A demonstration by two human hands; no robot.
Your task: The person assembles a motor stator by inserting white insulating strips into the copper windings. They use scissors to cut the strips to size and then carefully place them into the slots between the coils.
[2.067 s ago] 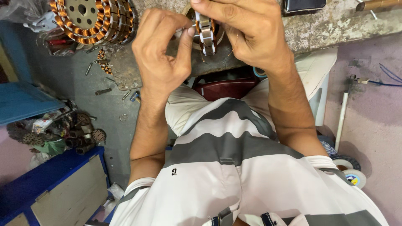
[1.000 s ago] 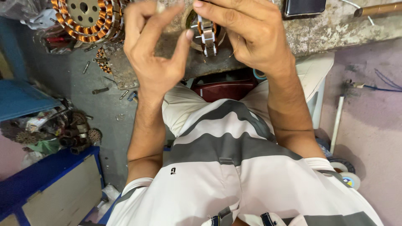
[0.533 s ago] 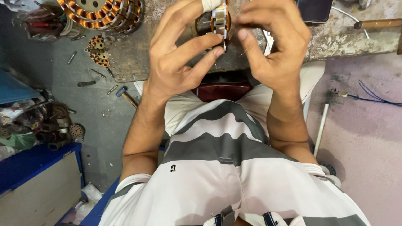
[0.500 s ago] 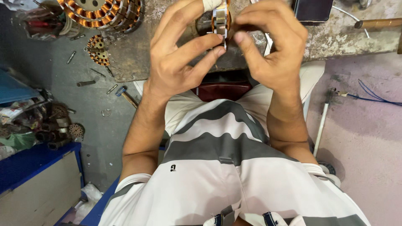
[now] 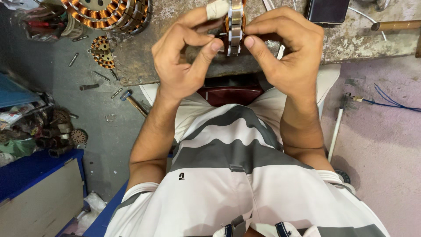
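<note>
left hand (image 5: 184, 66) and right hand (image 5: 287, 50) pinching small copper-wound stator (image 5: 233, 27), worn workbench (image 5: 346, 41)

A silver-grey metal stator (image 5: 235, 27) wound with copper-orange wire; a white bandage (image 5: 218, 8) wraps one finger. Larger stators (image 5: 107, 13) show the same orange-and-brown banding. The shirt (image 5: 239, 175) carries broad white and grey stripes. A maroon seat (image 5: 230, 93), blue cabinet (image 5: 39, 169), blue cable (image 5: 390, 102) and pinkish floor (image 5: 386, 145) surround a mottled grey bench (image 5: 364, 41).

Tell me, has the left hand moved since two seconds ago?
Yes. The left hand has closed in rightward along the workbench onto the small stator.
</note>
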